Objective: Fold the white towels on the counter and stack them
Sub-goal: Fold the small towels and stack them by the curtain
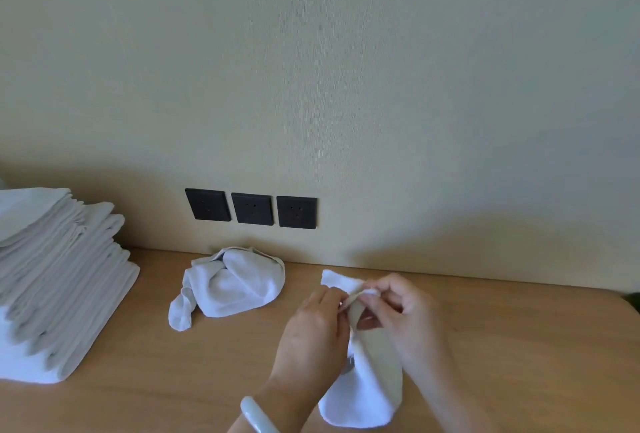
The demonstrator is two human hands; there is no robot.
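**Soft cloth, pinched at the hem**

Warm wood desk (519, 346) under a plain pale wall: that is the setting, and the work sits at its near right. A small white towel (367, 387) is lifted there, its lower part bellied out in a rounded pouch that seems to rest on the desk, its upper edge gathered between two hands. The left hand (317, 325) and the right hand (408, 318) are drawn close together, fingertips closed on the same stretch of hem, with one loose corner poking out behind them toward the wall.

Judging by how it droops, the cloth is light, limp and a little fuzzy, likely terry or microfibre. It will not hold a shape unaided, so the sensible grip is at corners and along the hem, where the stitched edge gives the fingers something firm; pinched mid-panel it would only bunch. It looks grippy, not slippery, and nothing about it is fragile.

A pale, smooth bangle (258, 415) circles the left wrist.

Further left, near the wall, a second towel (232, 285) lies crumpled, one end twisted into a rope-like tail. At the far left stands the folded stack (59, 280), many flat layers, leaning slightly and stepped at the edges. Three dark square sockets (251, 208) sit low on the wall.
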